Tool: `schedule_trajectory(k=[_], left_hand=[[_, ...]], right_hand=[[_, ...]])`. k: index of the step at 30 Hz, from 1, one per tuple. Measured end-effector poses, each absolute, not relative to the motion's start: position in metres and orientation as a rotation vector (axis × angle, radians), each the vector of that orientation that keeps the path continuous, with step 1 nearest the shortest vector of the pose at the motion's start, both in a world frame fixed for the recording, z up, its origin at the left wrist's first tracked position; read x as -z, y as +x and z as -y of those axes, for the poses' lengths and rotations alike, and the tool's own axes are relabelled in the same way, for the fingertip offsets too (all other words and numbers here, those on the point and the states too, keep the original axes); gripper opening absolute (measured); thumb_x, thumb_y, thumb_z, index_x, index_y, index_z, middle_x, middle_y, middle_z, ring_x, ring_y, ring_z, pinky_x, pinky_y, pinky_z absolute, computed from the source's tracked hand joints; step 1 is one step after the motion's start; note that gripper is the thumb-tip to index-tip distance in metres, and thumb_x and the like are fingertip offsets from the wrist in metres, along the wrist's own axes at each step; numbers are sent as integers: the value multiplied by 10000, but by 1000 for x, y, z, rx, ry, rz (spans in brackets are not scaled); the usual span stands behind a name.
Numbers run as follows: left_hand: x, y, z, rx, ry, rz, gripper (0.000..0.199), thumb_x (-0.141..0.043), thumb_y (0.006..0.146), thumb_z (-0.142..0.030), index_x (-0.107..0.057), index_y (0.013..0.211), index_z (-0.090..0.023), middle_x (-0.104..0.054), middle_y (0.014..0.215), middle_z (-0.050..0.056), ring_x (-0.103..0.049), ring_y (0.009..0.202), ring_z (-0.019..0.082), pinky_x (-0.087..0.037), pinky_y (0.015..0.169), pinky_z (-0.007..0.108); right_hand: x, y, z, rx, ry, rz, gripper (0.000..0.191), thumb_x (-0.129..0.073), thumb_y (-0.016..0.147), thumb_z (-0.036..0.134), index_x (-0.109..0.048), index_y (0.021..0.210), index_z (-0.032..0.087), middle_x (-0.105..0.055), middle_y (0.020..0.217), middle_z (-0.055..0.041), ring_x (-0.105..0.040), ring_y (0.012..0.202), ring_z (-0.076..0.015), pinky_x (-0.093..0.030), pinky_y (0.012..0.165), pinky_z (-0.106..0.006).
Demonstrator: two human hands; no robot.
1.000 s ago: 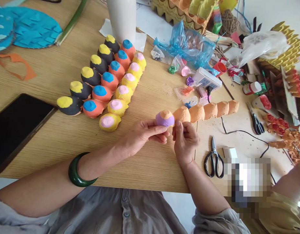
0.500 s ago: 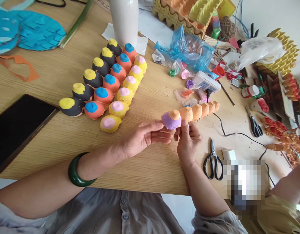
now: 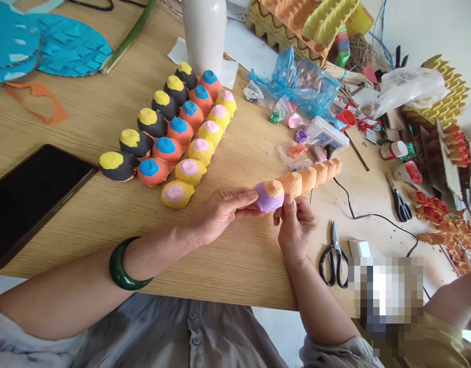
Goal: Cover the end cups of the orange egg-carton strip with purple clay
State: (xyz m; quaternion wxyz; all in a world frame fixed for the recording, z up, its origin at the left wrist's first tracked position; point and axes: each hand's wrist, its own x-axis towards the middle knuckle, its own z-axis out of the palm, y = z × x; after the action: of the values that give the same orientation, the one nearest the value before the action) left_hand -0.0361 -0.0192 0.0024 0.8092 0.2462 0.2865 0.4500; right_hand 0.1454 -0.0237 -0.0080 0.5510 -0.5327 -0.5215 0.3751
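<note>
An orange egg-carton strip (image 3: 292, 184) is held up over the table, its nearest bump wrapped in purple clay (image 3: 269, 198) around an orange top. My right hand (image 3: 297, 225) pinches the strip from below, thumb beside the purple bump. My left hand (image 3: 224, 212), below a green bangle (image 3: 124, 266) on the wrist, has thumb and fingers closed on the purple clay's left side. Left of the hands lie three finished-looking strips: black bumps with yellow tops (image 3: 151, 122), orange-red ones with blue tops (image 3: 180, 130), and yellow ones with pink tops (image 3: 200, 150).
A dark tablet (image 3: 36, 197) lies at the left. Scissors (image 3: 335, 255) are right of my right hand. Beyond stand a white vase (image 3: 205, 36), a power strip (image 3: 326, 134), a blue plastic bag (image 3: 304, 84) and egg trays (image 3: 289, 25). Another person's arm (image 3: 453, 301) is at lower right.
My left hand's fingers have drawn together and closed on the purple clay. The view has shifted slightly, and the strip is still held by my right hand.
</note>
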Motion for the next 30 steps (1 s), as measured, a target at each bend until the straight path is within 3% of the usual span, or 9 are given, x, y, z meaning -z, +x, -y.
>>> schedule_trajectory(k=[10,13,18,23,30], left_hand=[[1,-35,19,-945,445,-524,357,-886,837,-516,-831,910,-170,-842,1033,103,-779,1003,269,-635,922,400],[2,-36,19,-958,484,-557,304,-869,886,-480,-831,910,-179,-841,1051,73,-765,1065,241,-614,976,364],[-1,-37,19,-966,602,-501,311,-755,991,-455,-838,888,-174,-843,1120,93,-745,1202,289,-582,1055,395],[-1,-36,17,-937,457,-486,358,-837,881,-522,-839,900,-165,-851,1018,106,-781,1063,307,-616,962,424],[-3,-36,17,-935,509,-481,364,-885,871,-521,-837,893,-161,-837,956,64,-767,937,210,-591,917,322]], right_hand=[[6,146,22,-890,-1269,1236,512,-725,965,631,-551,691,235,-525,538,68,-459,436,-87,-372,415,-230],[8,147,23,-916,-1222,1250,498,-747,967,591,-564,679,228,-536,541,65,-468,442,-84,-371,427,-231],[11,150,25,-914,-1214,1245,472,-739,983,563,-584,691,225,-532,541,65,-473,451,-89,-372,446,-242],[11,151,25,-918,-1176,1238,450,-748,985,536,-600,699,222,-540,553,62,-485,449,-86,-376,435,-233],[9,148,26,-917,-1186,1297,463,-766,960,572,-619,689,225,-552,547,59,-471,433,-84,-398,407,-227]])
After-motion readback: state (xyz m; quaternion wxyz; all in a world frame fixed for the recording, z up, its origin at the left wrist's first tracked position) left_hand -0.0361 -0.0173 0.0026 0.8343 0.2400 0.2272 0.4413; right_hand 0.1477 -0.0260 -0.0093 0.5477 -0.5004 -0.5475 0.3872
